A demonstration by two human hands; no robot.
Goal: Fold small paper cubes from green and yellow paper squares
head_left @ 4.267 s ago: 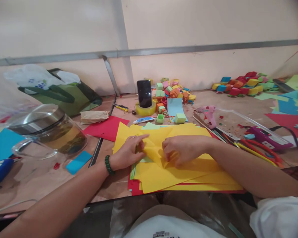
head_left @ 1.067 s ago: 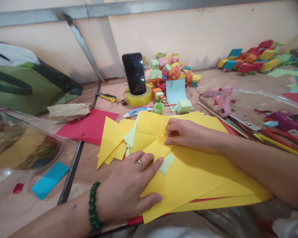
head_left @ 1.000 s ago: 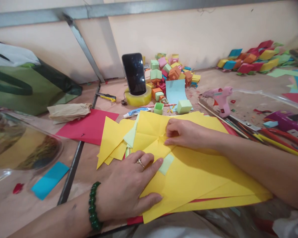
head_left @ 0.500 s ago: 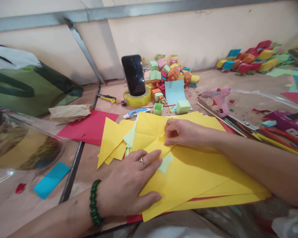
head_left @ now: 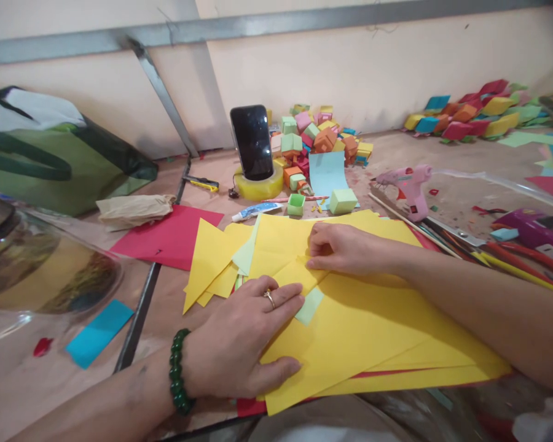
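Note:
Several large yellow paper sheets lie stacked in front of me. On top is a folded yellow piece, its corner pinched between the thumb and curled fingers of my right hand. My left hand rests palm down with fingers spread, its fingertips on the lower left edge of that piece and its thumb on the stack. A small pale green paper shows beside the left fingertips.
Behind the sheets stand a phone in a yellow tape roll, a pale green box and piled paper boxes. A pink glue gun lies right; a clear container and red sheet are left.
The whole view has shifted slightly, so things sit a little further right. Both hands keep nearly the same pose on the yellow paper.

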